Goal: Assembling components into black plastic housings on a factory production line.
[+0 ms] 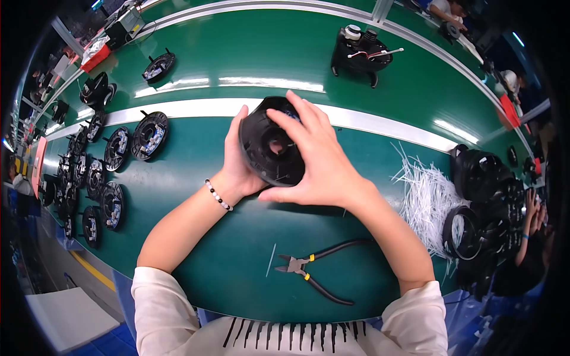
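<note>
A round black plastic housing [264,139] with a hole through its middle is held up over the green table, tilted. My left hand [236,165] cups its left side and underside, thumb up along the rim. My right hand [323,155] spans the right side, fingers over the top and thumb at the lower edge. Part of a circuit board shows beneath the right fingers; the rest is hidden. Below my hands lie diagonal cutters [295,265] with black handles, jaws apart, pointing left. Beside them is a thin white strip [271,260].
On the left stand several round black parts with circuit boards [149,136]. To the right are a heap of white plastic strips [424,199] and piled black housings [484,172]. A black assembly with loose wires [359,56] sits at the back. Another person's hands [532,215] show at far right.
</note>
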A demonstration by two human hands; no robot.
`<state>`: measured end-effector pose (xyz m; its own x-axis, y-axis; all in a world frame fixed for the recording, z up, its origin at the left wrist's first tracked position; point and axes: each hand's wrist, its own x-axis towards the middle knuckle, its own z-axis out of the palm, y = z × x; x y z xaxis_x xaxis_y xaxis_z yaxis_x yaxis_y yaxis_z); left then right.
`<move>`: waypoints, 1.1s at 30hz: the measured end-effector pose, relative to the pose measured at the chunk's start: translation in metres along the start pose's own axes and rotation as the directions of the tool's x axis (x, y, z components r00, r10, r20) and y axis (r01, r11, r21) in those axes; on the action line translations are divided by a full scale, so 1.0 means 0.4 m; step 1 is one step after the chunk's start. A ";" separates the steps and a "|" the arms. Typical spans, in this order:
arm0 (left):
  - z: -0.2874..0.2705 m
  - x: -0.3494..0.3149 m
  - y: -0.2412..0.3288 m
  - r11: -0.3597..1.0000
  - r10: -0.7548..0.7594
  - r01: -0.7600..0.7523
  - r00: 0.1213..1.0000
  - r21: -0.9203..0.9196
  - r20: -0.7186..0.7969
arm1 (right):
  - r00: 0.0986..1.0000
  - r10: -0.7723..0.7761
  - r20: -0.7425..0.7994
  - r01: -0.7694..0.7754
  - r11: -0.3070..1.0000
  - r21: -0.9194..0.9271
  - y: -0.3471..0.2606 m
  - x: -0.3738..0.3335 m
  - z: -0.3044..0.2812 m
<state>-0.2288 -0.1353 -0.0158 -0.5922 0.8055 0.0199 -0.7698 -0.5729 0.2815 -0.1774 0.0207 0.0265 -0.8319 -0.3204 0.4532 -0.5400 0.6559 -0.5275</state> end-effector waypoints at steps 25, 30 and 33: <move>0.134 0.000 0.018 0.609 0.342 0.102 0.861 0.787 -0.376 | 0.812 0.508 0.288 -0.430 0.187 0.883 0.047 -0.009 -0.102; 0.164 -0.001 0.007 0.631 0.309 0.056 0.896 0.774 -0.317 | 0.757 0.503 0.418 -0.399 -0.151 0.905 0.057 -0.010 -0.082; 0.153 -0.003 0.015 0.652 0.237 0.108 0.911 0.750 -0.337 | 0.726 0.536 0.432 -0.466 -0.079 0.881 0.061 -0.013 -0.077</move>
<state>-0.2182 -0.1304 0.0446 -0.8024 0.5472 -0.2384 -0.3872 -0.1733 0.9055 -0.1823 0.0595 0.0334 -0.9482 -0.1763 -0.2642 0.3176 -0.5051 -0.8025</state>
